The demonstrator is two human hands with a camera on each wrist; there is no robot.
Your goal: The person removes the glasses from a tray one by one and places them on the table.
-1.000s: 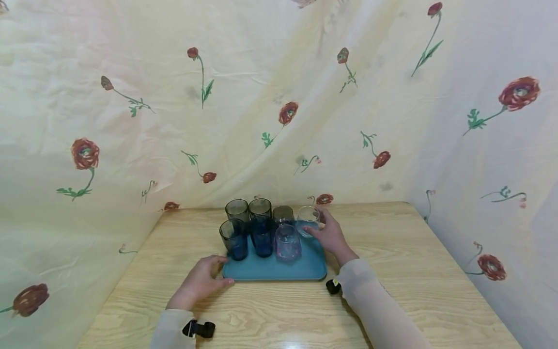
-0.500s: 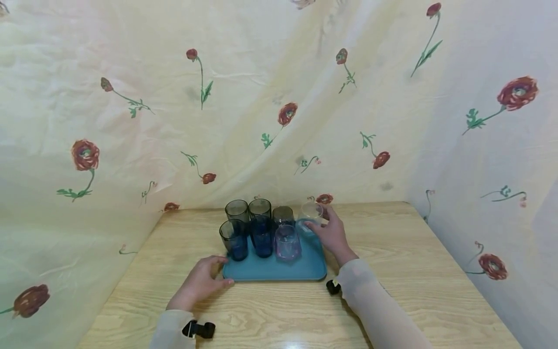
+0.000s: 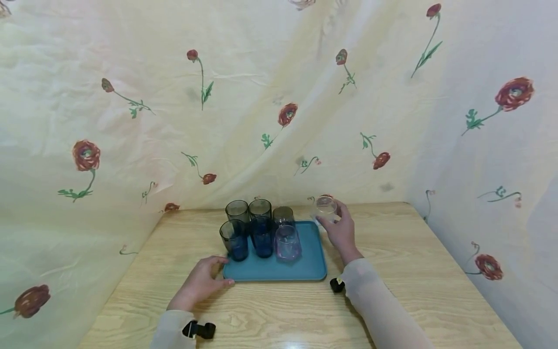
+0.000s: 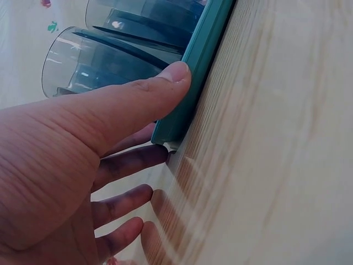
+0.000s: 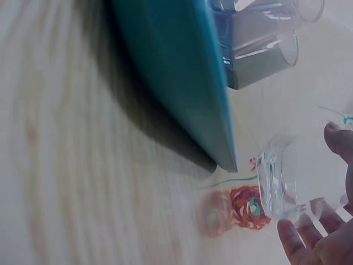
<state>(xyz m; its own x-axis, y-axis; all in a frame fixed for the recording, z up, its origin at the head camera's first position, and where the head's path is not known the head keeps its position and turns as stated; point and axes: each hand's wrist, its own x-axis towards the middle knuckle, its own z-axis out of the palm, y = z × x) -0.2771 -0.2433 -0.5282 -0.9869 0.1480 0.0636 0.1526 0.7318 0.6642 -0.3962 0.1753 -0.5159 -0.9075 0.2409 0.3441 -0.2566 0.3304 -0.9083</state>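
Note:
A clear glass (image 3: 325,207) is gripped by my right hand (image 3: 342,230), beyond the back right corner of the blue tray (image 3: 274,272). In the right wrist view this glass (image 5: 276,182) is apart from the tray, with thumb and fingers on opposite sides. My left hand (image 3: 200,282) holds the tray's front left corner; its thumb (image 4: 175,74) lies against the rim in the left wrist view. Several tall dark glasses (image 3: 234,241) fill the tray's left part. A short brownish glass (image 3: 284,214) stands behind a pinkish glass (image 3: 287,247).
The tray rests on a light wooden table (image 3: 270,312). A cloth with printed flowers (image 3: 244,126) hangs behind the table and along its sides. Black straps with small devices (image 3: 205,330) are on both wrists.
My right hand has lifted the clear glass from the tray's back right and carried it right, past the edge. The left hand and the other glasses stay put.

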